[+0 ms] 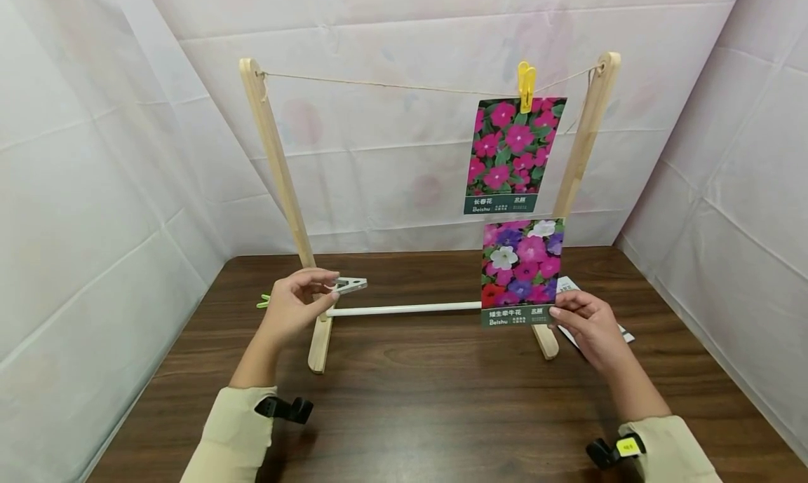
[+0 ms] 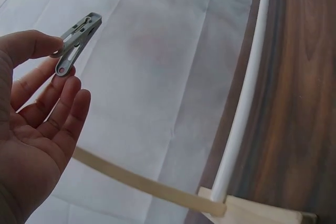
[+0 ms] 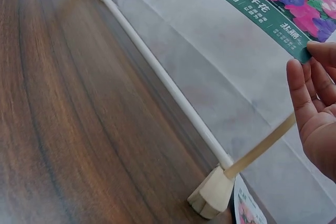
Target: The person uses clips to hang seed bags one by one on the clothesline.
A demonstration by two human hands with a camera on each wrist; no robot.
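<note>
My left hand (image 1: 297,302) pinches a grey clothespin (image 1: 349,284) between thumb and fingertips, just left of the wooden rack's left post (image 1: 278,160); the left wrist view shows the clothespin (image 2: 77,41) held at my fingertips. My right hand (image 1: 583,322) pinches the bottom right corner of a flower seed packet (image 1: 522,273) and holds it upright in front of the rack's right post (image 1: 581,153). In the right wrist view the packet (image 3: 273,1) sits at my fingertips (image 3: 315,56). Another flower packet (image 1: 513,153) hangs from the string (image 1: 391,85) by a yellow clothespin (image 1: 526,85).
The rack stands on a dark wooden table (image 1: 429,399), with a white crossbar (image 1: 404,308) near its base. A green clothespin (image 1: 263,301) lies behind my left hand. Another packet (image 1: 571,287) lies flat behind my right hand. White sheets wall in the table.
</note>
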